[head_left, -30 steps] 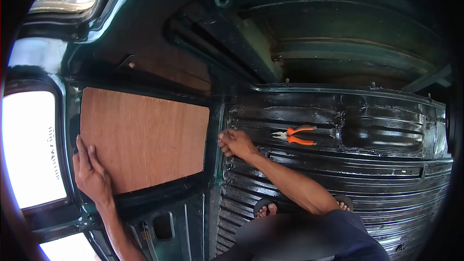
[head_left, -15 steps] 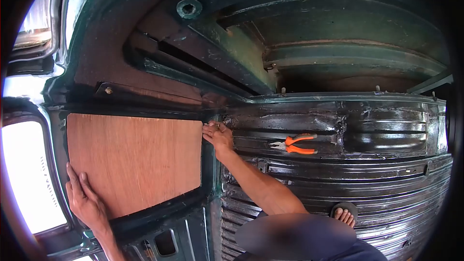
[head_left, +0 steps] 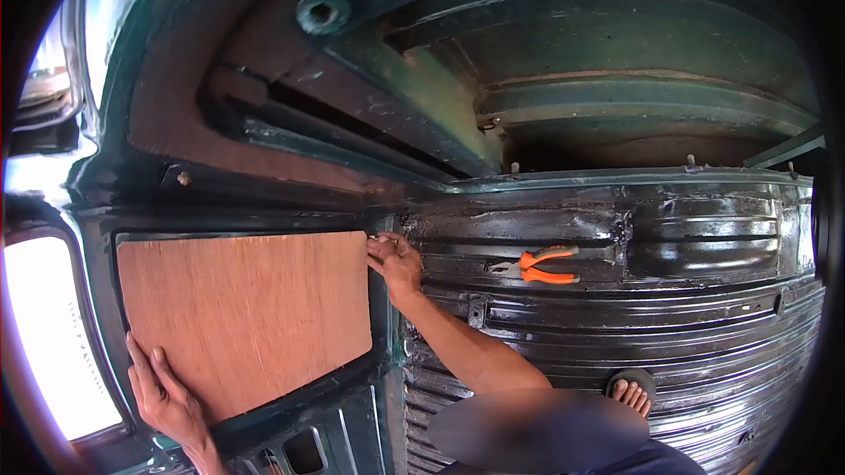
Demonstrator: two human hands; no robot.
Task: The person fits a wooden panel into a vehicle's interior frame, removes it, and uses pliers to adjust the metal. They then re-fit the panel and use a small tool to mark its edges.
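Observation:
A reddish-brown wooden panel (head_left: 251,321) stands against the dark green metal wall at the left of the head view. My left hand (head_left: 169,400) lies against its lower left edge, fingers apart, thumb on the panel's face. At the panel's upper right corner is my right hand (head_left: 396,262), its fingers pinched together; whatever is between the fingertips is too small to name. Pliers with orange and grey handles (head_left: 547,265) rest on the dark metal floor, right of my right hand.
Ribbed metal floor (head_left: 704,325) spreads across the right side. A window opening (head_left: 62,334) is at the far left. Above hangs a green metal frame (head_left: 431,96) with a round fitting (head_left: 323,13). A foot in a sandal (head_left: 631,393) is at the lower right.
The panel sits lower in view at its top left, and my left hand has moved down and right with it. My right hand is slightly lower, still at the panel's corner.

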